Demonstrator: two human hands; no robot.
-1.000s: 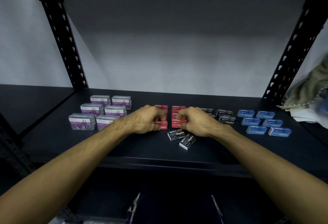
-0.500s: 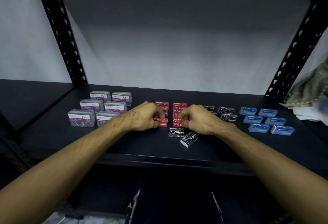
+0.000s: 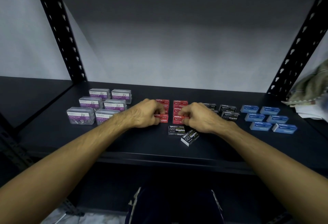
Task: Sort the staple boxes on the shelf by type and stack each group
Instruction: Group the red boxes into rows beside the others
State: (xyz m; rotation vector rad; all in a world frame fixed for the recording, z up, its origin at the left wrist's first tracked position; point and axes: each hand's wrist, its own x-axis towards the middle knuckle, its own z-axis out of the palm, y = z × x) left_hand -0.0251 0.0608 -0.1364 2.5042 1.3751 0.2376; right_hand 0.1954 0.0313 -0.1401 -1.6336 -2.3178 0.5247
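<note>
My left hand [image 3: 148, 114] and right hand [image 3: 200, 117] each pinch a front red box [image 3: 179, 119] mid-shelf [image 3: 142, 145]; two black boxes [image 3: 176, 130] lie nearer the front edge

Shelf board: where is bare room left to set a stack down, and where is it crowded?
Bare: the front strip of the shelf under the forearms, and the back strip along the wall. Crowded: the middle row, from paper clip boxes through red boxes, both hands and black boxes to blue boxes.
</note>
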